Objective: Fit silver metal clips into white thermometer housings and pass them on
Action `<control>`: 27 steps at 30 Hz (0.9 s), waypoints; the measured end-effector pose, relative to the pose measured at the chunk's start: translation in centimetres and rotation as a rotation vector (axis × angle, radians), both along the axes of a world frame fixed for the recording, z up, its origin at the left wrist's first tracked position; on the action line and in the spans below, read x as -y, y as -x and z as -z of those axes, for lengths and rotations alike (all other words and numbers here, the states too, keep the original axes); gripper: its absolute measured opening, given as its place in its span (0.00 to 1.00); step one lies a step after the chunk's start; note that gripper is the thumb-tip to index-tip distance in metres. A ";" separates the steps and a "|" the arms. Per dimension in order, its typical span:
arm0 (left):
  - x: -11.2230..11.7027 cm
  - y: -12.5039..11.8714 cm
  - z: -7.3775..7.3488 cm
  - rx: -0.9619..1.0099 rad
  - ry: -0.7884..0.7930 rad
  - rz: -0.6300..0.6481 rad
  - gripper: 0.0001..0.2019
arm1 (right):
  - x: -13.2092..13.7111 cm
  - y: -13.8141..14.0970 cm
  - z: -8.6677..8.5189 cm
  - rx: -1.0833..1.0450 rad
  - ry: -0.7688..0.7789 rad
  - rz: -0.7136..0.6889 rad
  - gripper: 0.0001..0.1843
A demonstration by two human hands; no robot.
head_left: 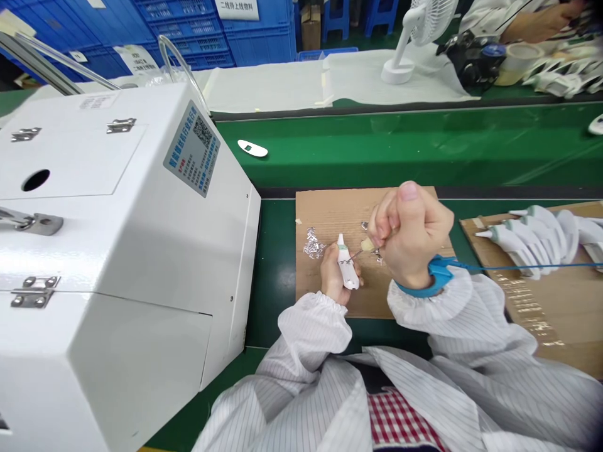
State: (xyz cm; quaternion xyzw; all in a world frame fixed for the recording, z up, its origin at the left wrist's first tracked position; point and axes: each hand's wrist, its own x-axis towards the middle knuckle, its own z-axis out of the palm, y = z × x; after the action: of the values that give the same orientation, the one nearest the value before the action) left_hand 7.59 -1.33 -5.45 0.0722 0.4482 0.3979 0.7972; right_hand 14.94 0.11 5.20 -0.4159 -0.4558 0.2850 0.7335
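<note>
My left hand (332, 276) is closed around a white plastic housing (347, 271) with a narrow pointed tip and a green band, held upright over the cardboard sheet (311, 301). Small metal parts show on its face. My right hand (414, 229), a blue wrist strap (431, 279) below it, is curled in a fist around a thin metal tool (360, 252) resembling tweezers. Its end reaches the housing's face; the fist hides the rest. A pile of small shiny metal pieces (313, 245) lies left of my left hand. A few more lie by the right fist.
A large white machine (179, 238) stands close on the left. On the right, several white housings (541, 242) lie on another cardboard sheet (565, 314). One white shell (252, 148) rests on the green conveyor (358, 141). Beyond are a fan (400, 56) and a co-worker's hand (537, 25).
</note>
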 end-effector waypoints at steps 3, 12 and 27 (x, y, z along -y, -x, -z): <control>0.1 -0.1 0.2 0.001 0.007 -0.011 0.17 | 0.0 0.1 0.8 0.002 0.027 -0.007 0.27; 0.1 0.0 0.0 -0.050 0.015 -0.022 0.15 | 0.2 0.1 1.1 0.012 -0.005 -0.130 0.26; -13.9 -5.3 -5.1 -0.897 -1.036 0.466 0.19 | 6.1 -12.9 3.1 0.227 0.944 -0.129 0.25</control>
State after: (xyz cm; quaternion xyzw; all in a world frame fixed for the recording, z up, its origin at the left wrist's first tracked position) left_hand 12.86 12.57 -0.32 0.6909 0.4590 0.3111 0.4638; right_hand 27.84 -6.00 2.08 -0.7024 -0.3786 0.4581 0.3917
